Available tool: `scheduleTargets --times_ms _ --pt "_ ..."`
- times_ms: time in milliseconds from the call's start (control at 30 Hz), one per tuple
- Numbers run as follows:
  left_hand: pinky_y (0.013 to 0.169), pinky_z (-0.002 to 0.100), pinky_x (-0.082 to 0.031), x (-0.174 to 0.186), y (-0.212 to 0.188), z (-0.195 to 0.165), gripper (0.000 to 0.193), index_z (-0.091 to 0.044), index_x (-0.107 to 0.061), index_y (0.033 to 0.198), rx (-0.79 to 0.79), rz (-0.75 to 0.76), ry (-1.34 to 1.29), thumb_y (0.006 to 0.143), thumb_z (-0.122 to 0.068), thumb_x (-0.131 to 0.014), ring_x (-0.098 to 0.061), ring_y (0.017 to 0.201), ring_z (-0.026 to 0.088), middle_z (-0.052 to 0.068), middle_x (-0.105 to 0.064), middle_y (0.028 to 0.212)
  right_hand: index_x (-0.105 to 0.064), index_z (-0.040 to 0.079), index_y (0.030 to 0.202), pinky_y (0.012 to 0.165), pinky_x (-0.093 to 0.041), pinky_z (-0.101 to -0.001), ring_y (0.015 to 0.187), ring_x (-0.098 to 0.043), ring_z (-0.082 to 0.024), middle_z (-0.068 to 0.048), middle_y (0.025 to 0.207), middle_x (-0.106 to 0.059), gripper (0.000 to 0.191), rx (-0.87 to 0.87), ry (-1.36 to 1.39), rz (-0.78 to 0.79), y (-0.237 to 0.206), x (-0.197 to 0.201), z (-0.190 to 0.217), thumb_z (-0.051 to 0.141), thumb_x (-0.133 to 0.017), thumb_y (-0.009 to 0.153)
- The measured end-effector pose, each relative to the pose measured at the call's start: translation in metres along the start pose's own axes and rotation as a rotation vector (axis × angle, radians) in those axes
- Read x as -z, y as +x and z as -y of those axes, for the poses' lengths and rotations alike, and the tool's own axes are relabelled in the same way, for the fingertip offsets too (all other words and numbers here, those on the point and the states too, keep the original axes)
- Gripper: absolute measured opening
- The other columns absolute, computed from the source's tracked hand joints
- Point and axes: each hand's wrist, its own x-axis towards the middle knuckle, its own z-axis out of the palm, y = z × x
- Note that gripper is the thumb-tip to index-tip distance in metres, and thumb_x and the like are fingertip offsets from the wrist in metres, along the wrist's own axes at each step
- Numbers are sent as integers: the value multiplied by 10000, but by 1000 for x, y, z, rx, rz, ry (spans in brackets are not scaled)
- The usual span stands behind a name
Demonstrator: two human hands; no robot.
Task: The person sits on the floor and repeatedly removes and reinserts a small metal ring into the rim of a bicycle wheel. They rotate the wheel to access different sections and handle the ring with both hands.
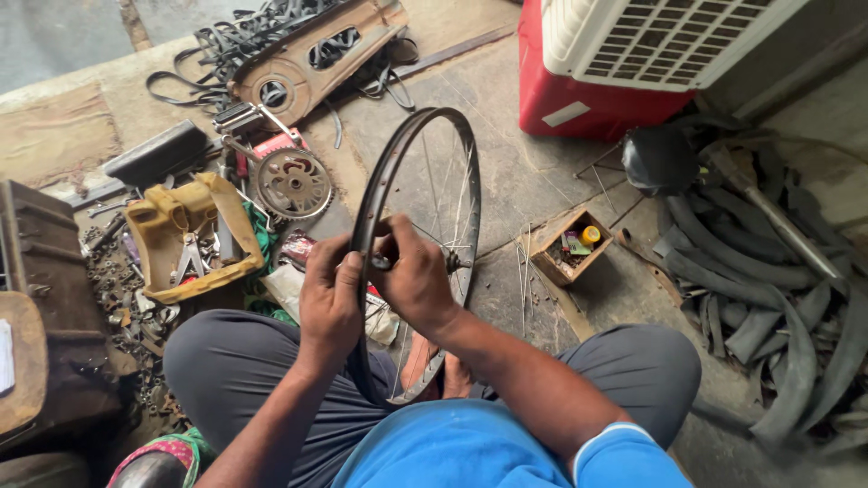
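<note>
Knees in grey trousers frame a bare wheel rim standing upright on the floor between them. Left hand is closed around the rim's near edge; right hand is curled shut on a small tool at a spoke, beside the hub. I judge the rim light and stiff, the thin spokes easily bent, so the rim edge is the safe grip. A chainring and yellow tray lie left, a small box and old tyres right; nothing blocks the wheel.
</note>
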Motion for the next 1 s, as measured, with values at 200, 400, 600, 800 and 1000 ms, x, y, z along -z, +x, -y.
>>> scheduleTargets --times_ms 200,400,600,800,1000 --pt "1128 341 -404 0 -1 -5 336 0 -598 1368 -2 -4 -68 1081 -157 -517 -555 1284 252 151 -583 1336 -619 30 1142 719 -584 -374 831 -710 -213 -124 919 -710 302 94 67 170 7 0 -8 181 -744 913" --pt "1175 349 -403 1 -4 1 456 16 -483 1495 90 103 -453 1066 -137 -513 -536 1361 229 146 -575 1426 -631 -4 1273 813 -510 -317 933 -623 -136 -39 1010 -665 361 52 593 583 14 25 -49 271 -715 1055" --pt "1242 345 -312 -3 -6 9 604 34 -347 1575 93 184 -597 1001 -67 -505 -423 1483 227 161 -455 1574 -663 38 1107 550 -367 -229 631 -468 -60 38 746 -527 503 -366 855 924 39 26 -103 532 -652 1012" --pt "1179 343 -374 -2 -7 13 525 30 -413 1506 159 191 -700 1005 -71 -531 -508 1361 210 150 -544 1438 -617 20 1034 541 -450 -249 609 -556 -108 -19 764 -580 471 -435 825 839 41 19 -103 480 -711 998" --pt "1059 341 -471 -4 -10 19 364 -7 -457 1317 178 59 -603 992 -75 -606 -609 1164 192 137 -629 1229 -513 19 1354 884 -593 -282 979 -679 -133 -55 1046 -674 554 -51 612 264 -20 15 -59 292 -761 941"
